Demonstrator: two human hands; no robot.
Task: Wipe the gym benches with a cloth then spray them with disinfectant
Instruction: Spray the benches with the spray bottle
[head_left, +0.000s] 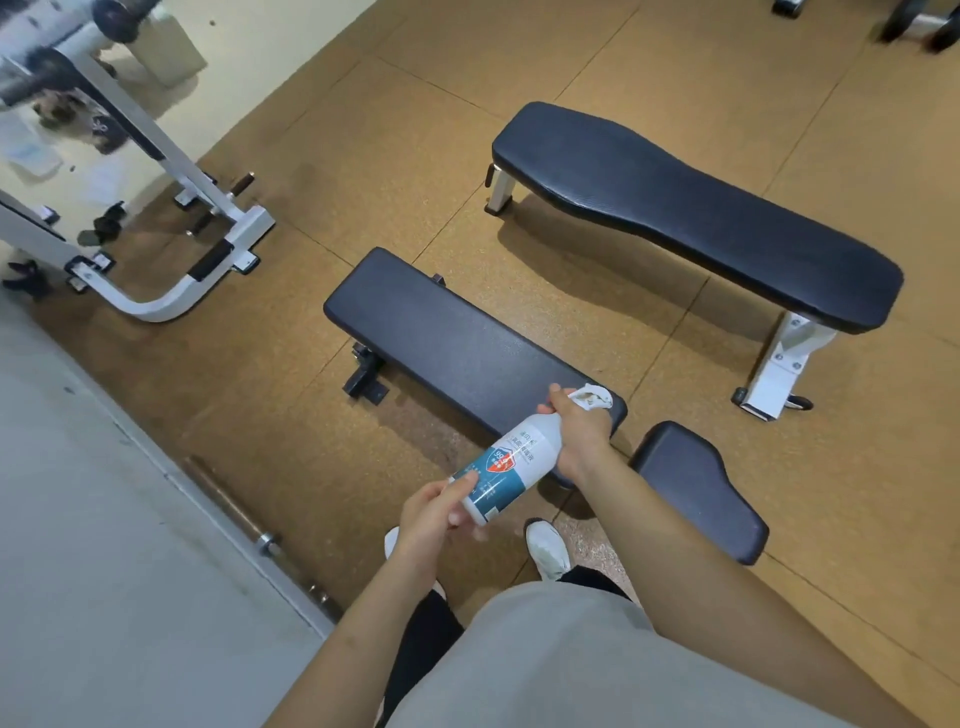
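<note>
The spray bottle (519, 462) is white with a blue and red label, and you cannot see what is inside. It sits tilted between both hands, over the near end of the dark bench (457, 343). The right hand (579, 431) curls its fingers round the bottle's neck and a white cloth (595, 397). The left hand (436, 512) holds the bottom, thumb on top.

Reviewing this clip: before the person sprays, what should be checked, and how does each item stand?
1. Spray bottle held securely: ok, right hand at its neck, left hand at its base.
2. Nozzle aimed at near bench: cannot tell, hidden.
3. Cloth clear of nozzle: cannot tell, it is bunched by the right hand.
4. Near bench under the bottle: ok.
5. Far bench wiped: cannot tell.
</note>
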